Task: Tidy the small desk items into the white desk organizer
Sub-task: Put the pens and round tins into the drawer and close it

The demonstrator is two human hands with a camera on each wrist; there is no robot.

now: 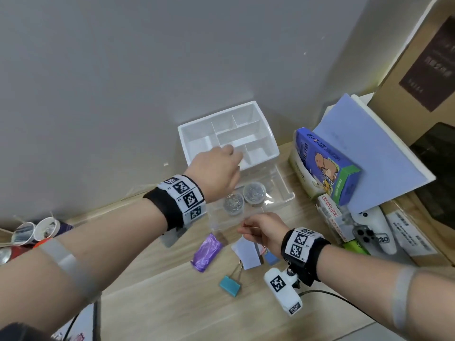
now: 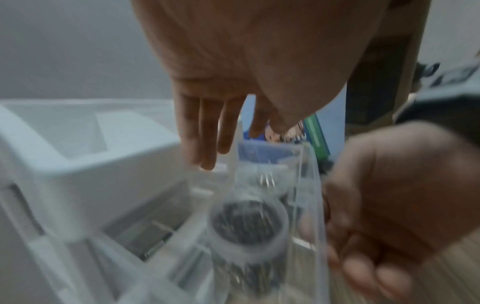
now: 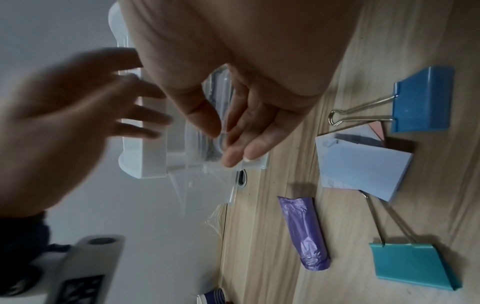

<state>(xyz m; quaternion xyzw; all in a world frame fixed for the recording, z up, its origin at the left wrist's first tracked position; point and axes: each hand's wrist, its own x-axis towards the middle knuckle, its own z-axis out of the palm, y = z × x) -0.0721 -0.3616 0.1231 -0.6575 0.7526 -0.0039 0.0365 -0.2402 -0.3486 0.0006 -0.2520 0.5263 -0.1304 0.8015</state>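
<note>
Left hand [image 1: 216, 168] hovers, fingers loose, over the white desk organizer [image 1: 263, 134] against the counter's back edge. Right hand [image 1: 264, 231] pinches a clear bag [image 2: 309, 185]; only the right wrist view shows thumb and fingertips [image 3: 233, 158] meeting on it.

The organizer [image 1: 264, 134] is plain white. One binder clip [image 3: 422, 98] is blue, the other [image 3: 413, 267] teal, both with silver wire handles. The roll [image 1: 206, 252] is purple, the paper [image 1: 247, 252] pale lavender. The desk [image 1: 172, 291] is light wood-grain. The wristbands [image 1: 183, 196] carry black-and-white square patterns.
</note>
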